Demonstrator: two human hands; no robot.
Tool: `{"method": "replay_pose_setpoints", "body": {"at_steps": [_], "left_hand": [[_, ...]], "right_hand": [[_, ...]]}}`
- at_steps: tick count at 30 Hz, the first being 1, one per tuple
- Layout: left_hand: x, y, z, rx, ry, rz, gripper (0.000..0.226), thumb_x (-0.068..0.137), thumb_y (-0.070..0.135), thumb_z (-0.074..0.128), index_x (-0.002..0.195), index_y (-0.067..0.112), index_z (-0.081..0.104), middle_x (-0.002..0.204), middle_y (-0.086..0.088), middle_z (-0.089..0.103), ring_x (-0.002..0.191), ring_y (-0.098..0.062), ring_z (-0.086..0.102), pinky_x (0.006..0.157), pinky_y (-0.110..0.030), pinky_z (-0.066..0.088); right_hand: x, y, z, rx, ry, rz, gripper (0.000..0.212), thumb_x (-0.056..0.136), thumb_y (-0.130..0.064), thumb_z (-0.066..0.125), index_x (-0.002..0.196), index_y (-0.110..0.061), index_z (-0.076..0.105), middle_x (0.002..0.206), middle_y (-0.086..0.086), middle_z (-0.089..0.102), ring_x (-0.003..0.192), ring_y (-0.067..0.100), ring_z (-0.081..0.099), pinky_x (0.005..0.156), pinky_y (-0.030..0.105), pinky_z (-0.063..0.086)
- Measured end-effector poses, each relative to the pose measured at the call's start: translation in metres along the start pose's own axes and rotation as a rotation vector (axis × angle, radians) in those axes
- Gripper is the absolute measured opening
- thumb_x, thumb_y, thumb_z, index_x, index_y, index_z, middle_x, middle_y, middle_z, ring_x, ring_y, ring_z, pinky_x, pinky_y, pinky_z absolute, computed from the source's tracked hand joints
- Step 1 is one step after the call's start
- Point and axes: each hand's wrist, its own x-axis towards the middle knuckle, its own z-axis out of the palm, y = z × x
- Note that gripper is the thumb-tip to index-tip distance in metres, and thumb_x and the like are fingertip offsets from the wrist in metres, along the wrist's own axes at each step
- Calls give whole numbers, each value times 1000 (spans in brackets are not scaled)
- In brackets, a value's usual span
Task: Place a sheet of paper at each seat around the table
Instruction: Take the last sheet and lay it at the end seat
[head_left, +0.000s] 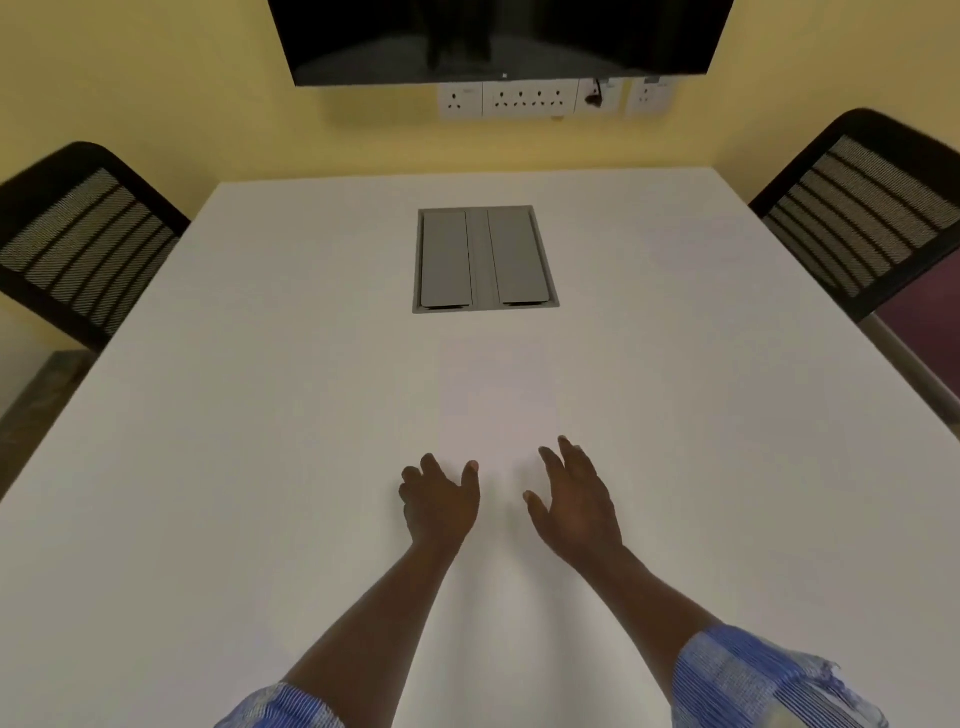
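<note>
A white sheet of paper lies flat on the white table, barely distinct from it, just below the grey hatch. My left hand hovers at the paper's near left corner with fingers spread and nothing in it. My right hand is at the near right corner, fingers apart, fingertips at the paper's edge. Whether either hand touches the paper is unclear. Two black mesh chairs stand at the table, one on the left and one on the right.
A grey cable hatch with two lids is set into the table's middle. On the yellow far wall hang a dark screen and a row of power sockets.
</note>
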Motion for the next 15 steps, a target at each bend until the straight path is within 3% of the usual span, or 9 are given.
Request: {"method": "replay_pose_setpoints", "body": {"at_steps": [5,8,12,15], "left_hand": [[32,11,25,14,69,-122,71,89,56,59,130,0,45,130,-22,43,122,-39,43,98,-45,44],[41,15,36,24,105,-147,71,86,58,61,126,1,47,131,-21,42,122,-38,42,98,-44,43],[47,22,44,2,140,-168,73,84,58,64,125,0,47,130,-22,43,121,-38,43,98,-42,42],[50,27,47,-50,142,-188,76,85,57,63,128,-2,44,131,-23,43,122,-39,42,101,-43,40]], "right_hand": [[28,8,38,26,43,-52,71,100,-48,53,157,-11,35,169,15,15,157,34,14,127,45,19],[34,14,58,0,26,-48,71,101,-51,48,158,-10,34,170,17,11,158,34,10,128,45,15],[32,19,74,1,114,-54,69,101,-50,49,155,-9,40,168,17,21,156,34,19,127,47,20],[31,21,79,-20,138,-63,69,102,-53,42,157,-11,37,169,15,19,157,31,16,127,46,19]]}}
